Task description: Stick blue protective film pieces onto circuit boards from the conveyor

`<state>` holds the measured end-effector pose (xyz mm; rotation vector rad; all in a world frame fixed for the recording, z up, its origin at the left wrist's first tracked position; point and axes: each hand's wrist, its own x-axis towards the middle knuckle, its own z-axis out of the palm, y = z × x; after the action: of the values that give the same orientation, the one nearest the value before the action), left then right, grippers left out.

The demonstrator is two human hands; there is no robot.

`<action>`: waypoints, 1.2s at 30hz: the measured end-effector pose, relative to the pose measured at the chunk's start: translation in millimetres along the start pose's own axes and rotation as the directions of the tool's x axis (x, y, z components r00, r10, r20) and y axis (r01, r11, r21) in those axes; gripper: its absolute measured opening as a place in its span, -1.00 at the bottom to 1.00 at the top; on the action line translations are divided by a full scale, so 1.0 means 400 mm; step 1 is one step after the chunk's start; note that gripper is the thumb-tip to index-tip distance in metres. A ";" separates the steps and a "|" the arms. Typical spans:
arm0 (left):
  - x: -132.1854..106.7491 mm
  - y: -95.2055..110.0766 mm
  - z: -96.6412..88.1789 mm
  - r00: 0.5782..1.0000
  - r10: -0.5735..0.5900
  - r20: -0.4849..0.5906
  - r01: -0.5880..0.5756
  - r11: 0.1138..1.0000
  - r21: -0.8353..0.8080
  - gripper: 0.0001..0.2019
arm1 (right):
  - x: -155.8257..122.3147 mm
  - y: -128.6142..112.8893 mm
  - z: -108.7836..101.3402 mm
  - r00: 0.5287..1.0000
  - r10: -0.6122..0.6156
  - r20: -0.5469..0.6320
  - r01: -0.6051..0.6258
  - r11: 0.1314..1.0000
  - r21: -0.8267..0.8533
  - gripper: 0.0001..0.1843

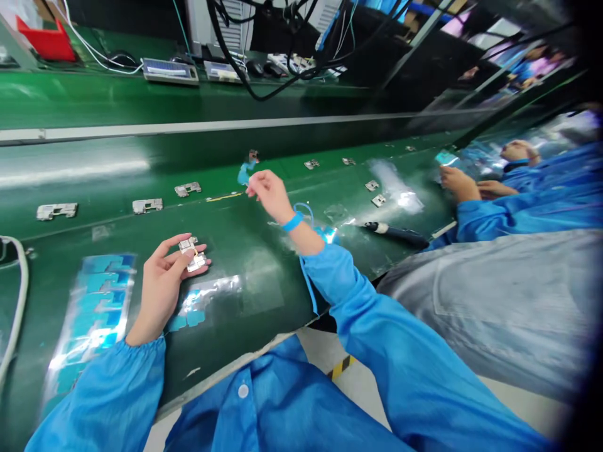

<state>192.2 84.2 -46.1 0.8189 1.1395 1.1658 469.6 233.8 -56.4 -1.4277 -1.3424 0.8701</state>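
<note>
My left hand (162, 282) grips a small silver metal part (192, 253) between thumb and fingers, just above the green bench (264, 276). My right hand (269, 191) reaches out over the far side of the bench, its fingers pinched on a small blue film tab (245, 172). A blue wrist strap (293, 221) circles that wrist. Sheets of blue stickers on clear backing (97, 307) lie to the left of my left hand, and a smaller sheet (200, 301) lies under it.
Several similar silver parts (147, 205) lie in a row along the green conveyor belt (94, 169). A black-handled tool (398, 233) rests at right. Another person's hands (464, 185) in blue sleeves work further right. Cables and small devices (170, 70) sit beyond the belt.
</note>
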 end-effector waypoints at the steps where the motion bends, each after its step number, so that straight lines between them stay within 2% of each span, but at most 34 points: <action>1: 0.000 0.001 -0.001 1.000 0.000 0.001 0.000 1.000 -0.006 -0.36 | 0.057 0.013 -0.023 0.997 0.016 -0.069 -0.020 0.998 -0.054 -0.82; 3: -0.001 0.002 -0.003 1.000 -0.001 0.008 0.001 1.000 -0.007 -0.37 | 0.146 0.035 -0.059 0.988 0.024 -0.154 -0.046 0.988 -0.145 -0.86; 6: -0.005 0.005 0.000 1.000 -0.004 0.003 0.004 1.000 -0.001 -0.37 | 0.203 0.057 -0.080 0.984 0.024 -0.174 -0.075 0.953 -0.295 -0.84; 11: -0.009 0.021 0.014 0.997 -0.067 -0.035 0.066 0.998 -0.013 -0.47 | 0.209 0.080 -0.039 0.992 0.023 -0.128 -0.087 0.846 -0.527 -0.86; 14: -0.012 0.028 0.017 0.996 -0.076 -0.051 0.077 0.997 0.013 -0.54 | 0.212 0.076 -0.008 0.992 0.021 -0.127 -0.094 0.793 -0.602 -0.54; 21: -0.012 0.016 0.002 0.997 -0.064 -0.046 0.071 0.983 0.168 -0.64 | 0.228 0.042 0.027 0.994 0.055 -0.095 -0.104 0.729 -0.676 -0.36; 27: -0.008 0.003 -0.013 0.999 -0.041 0.001 0.040 0.972 0.230 -0.70 | 0.267 0.027 0.006 0.995 0.064 -0.074 -0.097 0.729 -0.678 -0.32; 29: -0.005 0.001 -0.013 0.999 -0.039 -0.014 0.041 0.981 0.191 -0.66 | 0.251 0.015 0.000 0.999 0.027 -0.046 -0.051 0.737 -0.673 -0.35; 31: -0.001 0.002 -0.012 0.998 -0.044 -0.037 0.049 0.989 0.141 -0.60 | 0.201 0.003 0.004 0.998 -0.044 0.033 0.055 0.744 -0.666 -0.40; 33: 0.000 0.005 -0.010 0.998 -0.054 -0.041 0.059 0.991 0.123 -0.53 | 0.119 -0.003 0.019 0.978 -0.127 0.166 0.205 0.738 -0.643 -0.47; 36: -0.001 0.011 -0.009 0.997 -0.067 -0.025 0.070 0.986 0.148 -0.43 | -0.026 -0.005 0.045 0.918 -0.194 0.346 0.374 0.712 -0.594 -0.56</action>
<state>187.7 84.5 -43.0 0.8768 1.2734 1.0432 450.6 226.5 -60.7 -1.5762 -2.1586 0.3816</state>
